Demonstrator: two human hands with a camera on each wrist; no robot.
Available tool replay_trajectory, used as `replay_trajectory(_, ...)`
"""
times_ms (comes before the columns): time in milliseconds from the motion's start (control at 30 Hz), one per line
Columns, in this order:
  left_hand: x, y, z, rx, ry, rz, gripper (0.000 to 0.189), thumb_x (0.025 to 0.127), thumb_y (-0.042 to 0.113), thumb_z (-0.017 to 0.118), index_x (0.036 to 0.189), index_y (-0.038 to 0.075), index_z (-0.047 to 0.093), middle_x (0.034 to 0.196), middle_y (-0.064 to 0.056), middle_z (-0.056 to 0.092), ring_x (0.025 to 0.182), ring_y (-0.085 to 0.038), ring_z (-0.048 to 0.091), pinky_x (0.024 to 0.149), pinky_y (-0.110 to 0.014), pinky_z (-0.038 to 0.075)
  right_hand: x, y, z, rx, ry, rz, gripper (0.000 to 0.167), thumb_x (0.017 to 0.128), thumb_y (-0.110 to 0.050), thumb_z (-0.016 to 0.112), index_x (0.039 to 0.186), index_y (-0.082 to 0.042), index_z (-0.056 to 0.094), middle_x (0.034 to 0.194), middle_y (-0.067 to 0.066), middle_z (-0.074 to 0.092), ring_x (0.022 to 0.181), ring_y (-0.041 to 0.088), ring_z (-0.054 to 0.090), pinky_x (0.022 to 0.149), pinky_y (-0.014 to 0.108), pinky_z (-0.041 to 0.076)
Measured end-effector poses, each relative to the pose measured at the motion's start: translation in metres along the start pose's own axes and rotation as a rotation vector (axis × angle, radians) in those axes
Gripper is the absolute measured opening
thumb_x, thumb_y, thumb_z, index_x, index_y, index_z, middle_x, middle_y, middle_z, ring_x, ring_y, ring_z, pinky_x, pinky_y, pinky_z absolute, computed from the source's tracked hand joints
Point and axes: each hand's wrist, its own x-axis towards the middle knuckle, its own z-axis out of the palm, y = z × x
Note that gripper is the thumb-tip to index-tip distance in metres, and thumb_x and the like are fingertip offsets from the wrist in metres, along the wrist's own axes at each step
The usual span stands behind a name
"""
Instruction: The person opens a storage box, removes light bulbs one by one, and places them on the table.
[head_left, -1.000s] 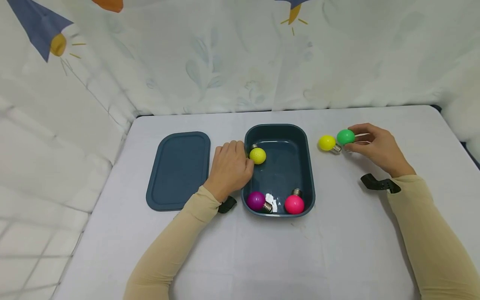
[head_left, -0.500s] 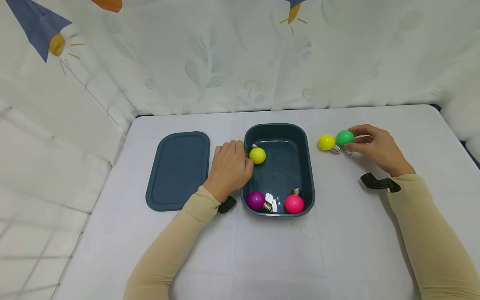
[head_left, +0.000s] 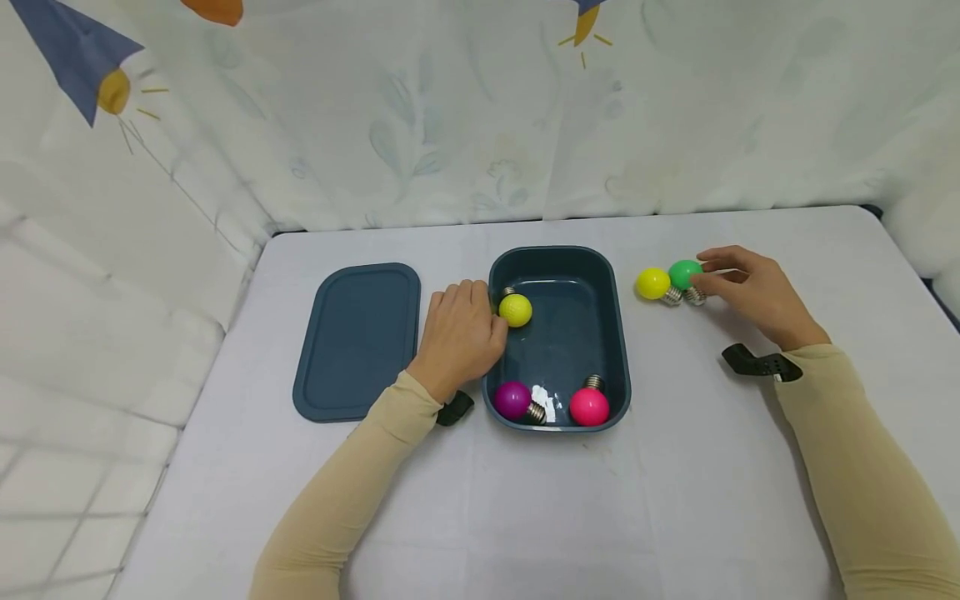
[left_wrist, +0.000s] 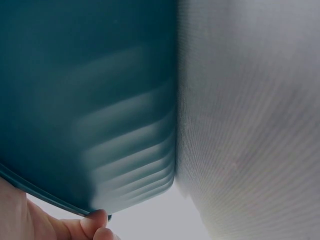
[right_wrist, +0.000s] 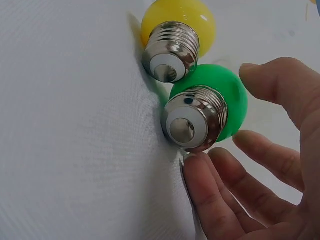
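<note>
My left hand [head_left: 462, 342] grips the left rim of a dark blue plastic box [head_left: 562, 367]; in the left wrist view, the fingertips [left_wrist: 95, 222] curl at its edge. Inside lie a dimpled yellow light bulb [head_left: 516, 311], a purple bulb [head_left: 513, 401] and a pink bulb [head_left: 589, 407]. To the right of the box, a green bulb [right_wrist: 235, 102] lies on the table against a smooth yellow bulb [right_wrist: 200, 20]. Around the green bulb my right hand [head_left: 761, 292] is spread loosely, thumb on one side and fingers on the other; whether they touch it I cannot tell.
A flat dark blue lid [head_left: 358, 342] lies left of the box, on the white-covered table [head_left: 555, 517]. A patterned curtain [head_left: 480, 125] hangs behind the table's far edge. Each wrist wears a black strap piece, such as the right one [head_left: 757, 364].
The fingers of my right hand have loosened from the green bulb, which now sits slightly further left, closer to the yellow one. My left hand has stayed on the box rim.
</note>
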Motion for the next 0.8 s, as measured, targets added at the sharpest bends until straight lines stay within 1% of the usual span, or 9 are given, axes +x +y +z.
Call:
replay_trajectory(100,0.0009,-0.0002,0.0009,-0.004,-0.001,0.003,0.018,0.094,0.020,0.052,0.091,0.003,0.054,0.077,-0.010,0.049,0.071,-0.027,0.047,0.070,-0.041,0.041,-0.0008,0.0000,-0.0007,0.012,0.005,0.003,0.067,0.094,-0.064,0.060,0.149,-0.025,0.051,0.129,-0.009,0.058,0.101,-0.008,0.058,0.088,0.029,0.041)
replay_trajectory(200,0.0018,-0.0001,0.0017,-0.003,-0.002,0.004,0.018,0.094,0.020,0.051,0.091,0.003,0.053,0.077,-0.010,0.049,0.071,-0.027,0.047,0.070,-0.041,0.041,-0.0008,0.0006,-0.0007,0.021,0.014,-0.009,0.066,0.095,-0.062,0.060,0.148,-0.023,0.052,0.125,-0.013,0.058,0.096,-0.010,0.060,0.088,0.025,0.040)
replay_trajectory(300,0.0026,0.0004,0.0023,0.004,-0.003,0.005,0.018,0.094,0.020,0.050,0.091,0.003,0.053,0.077,-0.010,0.049,0.072,-0.027,0.047,0.070,-0.041,0.041,-0.0002,0.0020,-0.0009,0.033,0.028,-0.021,0.064,0.097,-0.058,0.060,0.148,-0.021,0.052,0.121,-0.018,0.057,0.091,-0.013,0.063,0.084,0.019,0.041)
replay_trajectory(533,0.0039,0.0015,0.0030,0.009,0.000,0.009,0.017,0.094,0.020,0.051,0.089,0.003,0.053,0.077,-0.010,0.049,0.070,-0.026,0.047,0.069,-0.040,0.040,0.0005,0.0038,-0.0027,0.065,0.083,-0.030,0.061,0.099,-0.051,0.062,0.147,-0.016,0.052,0.113,-0.030,0.055,0.089,-0.013,0.063,0.080,0.016,0.041)
replay_trajectory(667,0.0041,0.0012,0.0036,0.011,0.004,0.014,0.017,0.094,0.019,0.052,0.088,0.003,0.053,0.076,-0.010,0.049,0.070,-0.026,0.047,0.069,-0.040,0.040,0.0001,0.0030,-0.0025,0.076,0.117,-0.028,0.060,0.098,-0.052,0.062,0.145,-0.015,0.054,0.113,-0.029,0.056,0.090,-0.012,0.063,0.080,0.017,0.041)
replay_trajectory(800,0.0042,0.0014,0.0042,0.013,0.010,0.018,0.017,0.093,0.020,0.053,0.088,0.003,0.053,0.075,-0.009,0.049,0.069,-0.026,0.046,0.068,-0.040,0.040,-0.0006,0.0013,-0.0022,0.072,0.131,-0.004,0.061,0.098,-0.056,0.060,0.145,-0.017,0.054,0.119,-0.023,0.057,0.091,-0.010,0.063,0.082,0.020,0.040)
